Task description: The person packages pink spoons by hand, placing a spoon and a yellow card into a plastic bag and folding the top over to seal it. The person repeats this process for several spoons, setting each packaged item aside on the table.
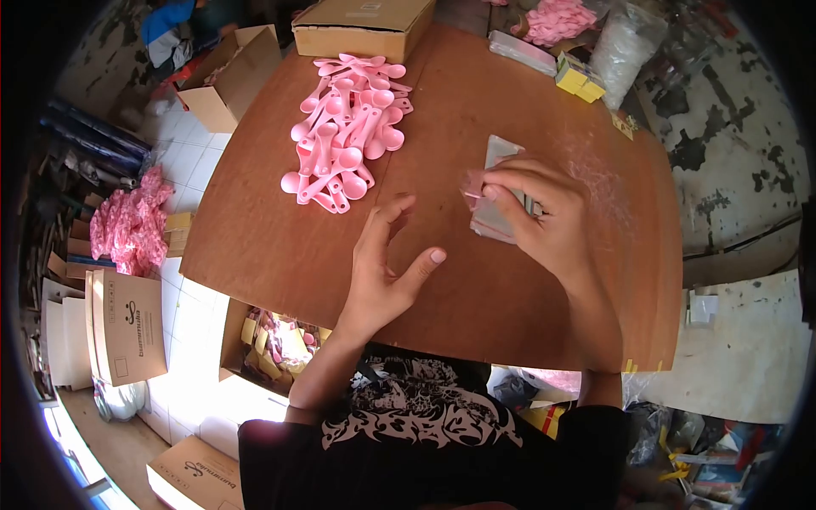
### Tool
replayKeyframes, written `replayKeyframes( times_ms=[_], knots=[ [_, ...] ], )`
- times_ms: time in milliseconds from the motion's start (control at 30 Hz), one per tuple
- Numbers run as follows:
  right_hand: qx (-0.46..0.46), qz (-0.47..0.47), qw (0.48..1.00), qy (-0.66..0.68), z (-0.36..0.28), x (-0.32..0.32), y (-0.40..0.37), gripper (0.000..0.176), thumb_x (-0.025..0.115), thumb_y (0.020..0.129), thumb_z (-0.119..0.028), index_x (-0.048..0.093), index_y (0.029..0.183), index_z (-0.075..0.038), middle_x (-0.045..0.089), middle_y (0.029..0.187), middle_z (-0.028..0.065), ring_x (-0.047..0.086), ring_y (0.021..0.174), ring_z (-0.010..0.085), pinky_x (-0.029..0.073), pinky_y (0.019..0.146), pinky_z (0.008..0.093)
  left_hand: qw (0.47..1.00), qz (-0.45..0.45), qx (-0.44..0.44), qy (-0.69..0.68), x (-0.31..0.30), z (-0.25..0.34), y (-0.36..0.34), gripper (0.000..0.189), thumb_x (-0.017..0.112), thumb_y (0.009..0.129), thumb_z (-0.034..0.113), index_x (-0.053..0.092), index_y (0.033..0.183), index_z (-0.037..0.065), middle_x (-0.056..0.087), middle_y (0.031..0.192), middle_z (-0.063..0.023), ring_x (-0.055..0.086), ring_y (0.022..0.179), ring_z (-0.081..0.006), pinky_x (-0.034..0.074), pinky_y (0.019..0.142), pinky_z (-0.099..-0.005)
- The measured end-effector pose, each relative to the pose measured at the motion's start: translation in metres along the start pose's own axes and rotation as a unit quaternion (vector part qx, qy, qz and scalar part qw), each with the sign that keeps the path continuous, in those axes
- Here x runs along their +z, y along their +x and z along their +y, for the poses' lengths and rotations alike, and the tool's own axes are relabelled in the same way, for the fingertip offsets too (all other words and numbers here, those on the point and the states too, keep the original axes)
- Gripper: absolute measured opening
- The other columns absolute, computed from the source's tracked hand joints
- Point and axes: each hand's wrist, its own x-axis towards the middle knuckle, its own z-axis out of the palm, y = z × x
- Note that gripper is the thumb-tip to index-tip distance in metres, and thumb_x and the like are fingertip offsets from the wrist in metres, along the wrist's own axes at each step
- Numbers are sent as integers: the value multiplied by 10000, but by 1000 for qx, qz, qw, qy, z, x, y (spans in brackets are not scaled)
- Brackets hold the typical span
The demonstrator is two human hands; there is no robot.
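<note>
Over the middle of the brown wooden table (442, 280), my left hand (387, 268) is raised with its fingers curved and apart, holding nothing. Above a stack of clear plastic bags (495, 228), my right hand (544, 208) pinches a small clear bag (473, 189) between thumb and fingertips. Something pink shows at the pinched bag, too small to make out. My right hand hides part of the stack. To the left of both hands, a heap of pink plastic spoons (344, 136) lies on the table.
A closed cardboard box (361, 34) stands at the table's far edge. Yellow boxes (580, 78) and a bulky clear bag (627, 55) are at the far right. An open carton (238, 81) and pink bundles (132, 223) lie left. A person (170, 34) is at the upper left.
</note>
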Motion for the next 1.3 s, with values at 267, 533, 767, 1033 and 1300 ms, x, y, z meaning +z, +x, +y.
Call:
replayKeyframes(
  times_ms=[267,533,767,1033,1300],
  knots=[
    [57,-54,988,136,-37,8,-18,124,689,870,-29,719,989,-7,713,903,115,701,765,194,537,664,286,999,-15,16,-30,0,28,9,402,700,894,73,570,1264,-16,641,1190,-164,629,1065,-212,512,879,-318],
    [-19,-14,1000,-8,-42,17,-32,147,742,775,-46,704,916,-41,629,883,49,637,758,223,516,619,335,993,-71,-86,-45,9,35,-5,248,620,941,30,647,1177,-39,740,855,-113,709,766,-110,552,632,-244],
    [-123,-20,978,-168,-45,12,-35,200,748,651,-104,649,818,-54,573,861,20,590,763,192,458,593,324,992,-110,-51,36,13,54,-6,299,607,886,-29,628,1184,-53,720,801,-132,686,697,-117,531,604,-251],
    [-137,-35,963,-228,-40,11,-45,168,667,568,-70,581,711,-50,539,805,49,568,742,204,453,594,319,961,-206,15,183,7,53,-6,341,597,815,-63,640,1152,-31,688,798,-185,703,674,-232,533,595,-330],
    [137,87,919,359,-26,-23,-49,18,580,761,-22,587,755,-37,599,868,104,580,760,180,486,675,311,985,-168,17,-30,8,54,-12,238,585,960,29,631,1174,-64,735,927,-168,729,791,-204,582,709,-299]
  ],
)
